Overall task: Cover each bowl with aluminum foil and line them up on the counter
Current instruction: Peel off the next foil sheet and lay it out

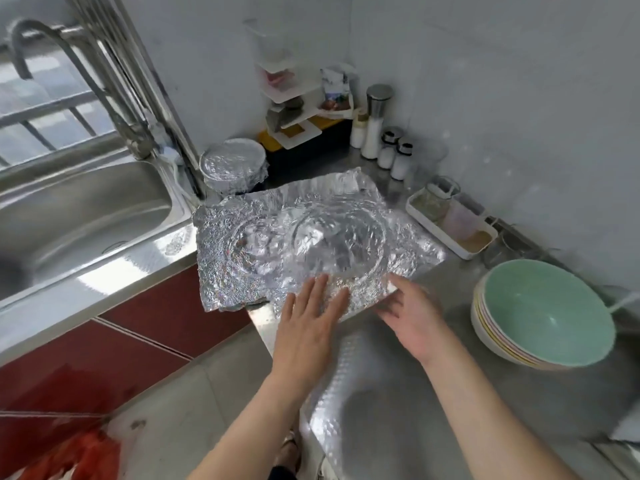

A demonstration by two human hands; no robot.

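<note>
The left hand (311, 323) lies flat, fingers straight, pressing the near edge of the foil sheet (225, 244). The right hand (412, 313) meets the sheet's near right corner (too blurred to tell whether it grips). The foil drapes a bowl (341, 237) on the counter (450, 393). A covered bowl (232, 164) sits behind, and stacked bowls (540, 313) sit at right.

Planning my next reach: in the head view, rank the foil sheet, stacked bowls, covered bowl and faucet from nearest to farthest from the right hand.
1. foil sheet, its edge in the right hand.
2. stacked bowls, right side.
3. covered bowl, back left.
4. faucet, far left.
</note>
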